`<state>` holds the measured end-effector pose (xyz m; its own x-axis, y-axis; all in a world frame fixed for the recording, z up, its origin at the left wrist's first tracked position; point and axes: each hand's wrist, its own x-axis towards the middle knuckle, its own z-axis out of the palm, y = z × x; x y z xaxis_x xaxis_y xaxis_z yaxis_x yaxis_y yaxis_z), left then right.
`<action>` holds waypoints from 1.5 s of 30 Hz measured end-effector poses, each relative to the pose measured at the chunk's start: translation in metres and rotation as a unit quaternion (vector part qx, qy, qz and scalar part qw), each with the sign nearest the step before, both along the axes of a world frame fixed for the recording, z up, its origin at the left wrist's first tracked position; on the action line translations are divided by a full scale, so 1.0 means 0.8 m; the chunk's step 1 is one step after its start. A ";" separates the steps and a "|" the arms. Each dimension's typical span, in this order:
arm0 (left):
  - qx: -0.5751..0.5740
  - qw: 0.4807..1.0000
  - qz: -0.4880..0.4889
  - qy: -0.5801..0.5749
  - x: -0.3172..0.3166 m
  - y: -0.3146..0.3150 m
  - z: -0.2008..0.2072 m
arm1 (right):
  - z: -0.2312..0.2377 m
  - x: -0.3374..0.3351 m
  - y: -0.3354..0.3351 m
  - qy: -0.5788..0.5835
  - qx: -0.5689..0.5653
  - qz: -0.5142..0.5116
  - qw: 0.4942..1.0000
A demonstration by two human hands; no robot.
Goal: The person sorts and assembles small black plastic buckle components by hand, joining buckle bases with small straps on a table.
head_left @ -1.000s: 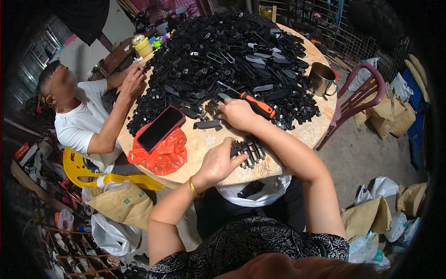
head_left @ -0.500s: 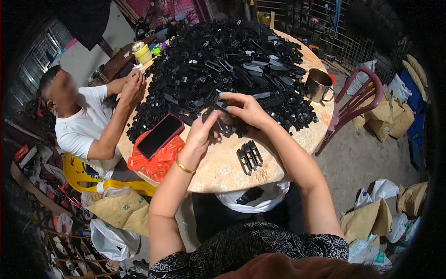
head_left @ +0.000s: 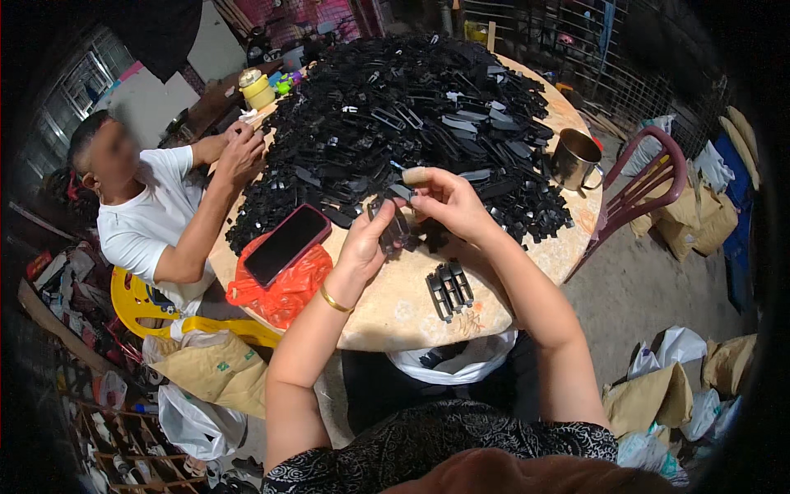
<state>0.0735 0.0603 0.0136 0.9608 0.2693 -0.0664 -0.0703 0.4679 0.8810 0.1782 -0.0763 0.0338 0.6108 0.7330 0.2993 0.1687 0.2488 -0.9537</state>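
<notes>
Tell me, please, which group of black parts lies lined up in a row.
The small group near the front edge of the table: its parts lie side by side, whereas those in the large heap behind it are jumbled.

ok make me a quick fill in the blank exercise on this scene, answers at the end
The big pile of parts is mostly ____ in colour. The metal mug stands to the ____ of that pile in the picture. A ____ lies on the red bag. The gold bangle is on the person's ____ wrist.

Missing words: black; right; phone; left.
</notes>
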 end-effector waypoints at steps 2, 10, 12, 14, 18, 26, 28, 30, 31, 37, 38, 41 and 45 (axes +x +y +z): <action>-0.015 1.000 0.001 -0.008 0.000 -0.001 0.003 | 0.006 -0.007 -0.004 0.060 0.020 0.045 0.997; 0.058 0.997 0.042 -0.012 -0.003 -0.005 -0.001 | -0.007 -0.017 0.006 -0.069 0.047 -0.017 0.996; 0.063 0.997 0.048 -0.007 -0.006 -0.006 0.004 | -0.005 -0.024 0.006 -0.090 0.040 -0.073 0.992; 0.068 0.996 0.053 -0.001 -0.008 -0.006 0.005 | -0.003 -0.026 0.004 -0.166 0.033 -0.096 0.981; 0.082 0.995 0.061 -0.010 -0.008 -0.007 0.003 | -0.001 -0.024 0.003 -0.403 0.072 -0.157 0.899; 0.170 0.976 0.136 -0.012 -0.008 -0.018 0.012 | 0.000 -0.031 0.004 -0.470 0.081 -0.156 0.865; 0.178 0.975 0.133 -0.005 -0.009 -0.019 0.014 | -0.005 -0.025 0.002 -0.418 0.066 -0.110 0.899; 0.170 0.975 0.137 0.025 -0.010 -0.021 0.017 | -0.006 -0.022 -0.001 -0.350 0.028 -0.043 0.935; 0.170 0.975 0.138 0.025 -0.009 -0.021 0.017 | -0.004 -0.024 -0.002 -0.350 0.028 -0.043 0.935; 0.204 0.966 0.153 0.025 -0.009 -0.015 0.008 | -0.003 -0.039 -0.003 -0.435 -0.056 -0.119 0.891; 0.212 0.965 0.152 0.030 -0.009 -0.015 0.008 | -0.004 -0.037 -0.002 -0.434 -0.056 -0.119 0.891; 0.222 0.963 0.146 0.034 -0.008 -0.018 0.012 | -0.003 -0.029 -0.007 -0.448 -0.097 -0.103 0.883; 0.186 0.970 0.154 0.036 -0.009 -0.021 0.015 | 0.004 -0.031 -0.010 -0.479 -0.076 -0.066 0.872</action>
